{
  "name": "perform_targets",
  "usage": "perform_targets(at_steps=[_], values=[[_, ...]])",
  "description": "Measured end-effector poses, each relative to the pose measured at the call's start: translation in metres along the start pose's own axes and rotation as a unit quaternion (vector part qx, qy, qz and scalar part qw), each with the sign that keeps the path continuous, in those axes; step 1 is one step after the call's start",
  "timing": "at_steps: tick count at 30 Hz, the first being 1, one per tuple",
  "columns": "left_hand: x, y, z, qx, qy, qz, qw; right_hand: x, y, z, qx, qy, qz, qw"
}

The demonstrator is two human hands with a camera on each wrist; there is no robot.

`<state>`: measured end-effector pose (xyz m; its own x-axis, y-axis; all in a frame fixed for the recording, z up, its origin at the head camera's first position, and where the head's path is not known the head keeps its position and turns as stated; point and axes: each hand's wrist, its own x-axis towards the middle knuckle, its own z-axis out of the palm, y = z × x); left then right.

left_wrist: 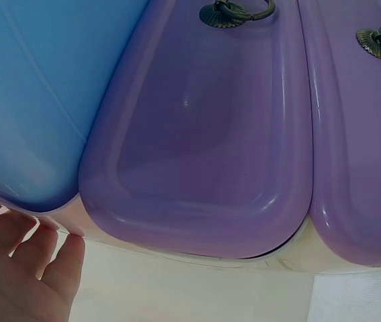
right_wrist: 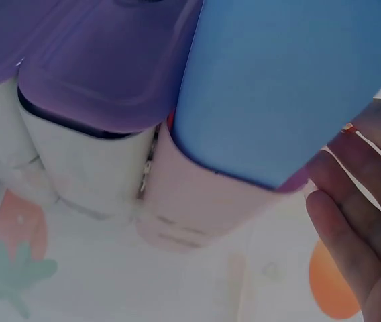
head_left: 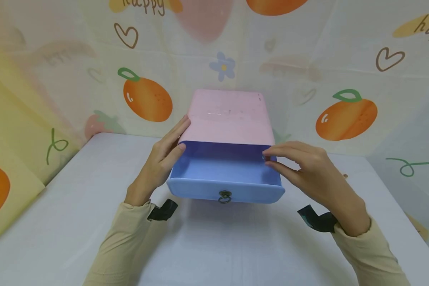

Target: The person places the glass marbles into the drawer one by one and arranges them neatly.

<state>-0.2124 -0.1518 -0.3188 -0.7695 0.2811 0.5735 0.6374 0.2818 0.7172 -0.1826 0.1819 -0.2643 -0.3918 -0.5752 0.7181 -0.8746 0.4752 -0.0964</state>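
Note:
A pink-topped drawer cabinet (head_left: 230,117) stands on the table, its blue top drawer (head_left: 221,189) pulled out and bearing a small ring pull (head_left: 225,196). My left hand (head_left: 157,163) rests along the cabinet's left side, fingers fairly straight; in the left wrist view its fingertips (left_wrist: 66,265) touch the pale casing beside the blue drawer. Over the drawer's right edge, my right hand (head_left: 307,171) pinches a tiny brownish thing (head_left: 267,158) between thumb and fingers. It shows as a reddish-orange speck (right_wrist: 349,127) in the right wrist view; its kind cannot be made out.
Below the blue drawer are purple drawers (left_wrist: 197,134) with ring pulls, shut in their casings. A small brown thing (head_left: 345,175) lies on the white tabletop (head_left: 228,246), right of the cabinet. A printed cloth (head_left: 200,51) hangs close behind the cabinet.

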Motion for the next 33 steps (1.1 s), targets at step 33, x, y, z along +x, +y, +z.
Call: perform_targets(at_steps=[33], values=[[0.000, 0.001, 0.000, -0.006, 0.001, 0.002, 1.0000, 0.032, -0.001, 0.016, 0.001, -0.205, 0.082, 0.975]])
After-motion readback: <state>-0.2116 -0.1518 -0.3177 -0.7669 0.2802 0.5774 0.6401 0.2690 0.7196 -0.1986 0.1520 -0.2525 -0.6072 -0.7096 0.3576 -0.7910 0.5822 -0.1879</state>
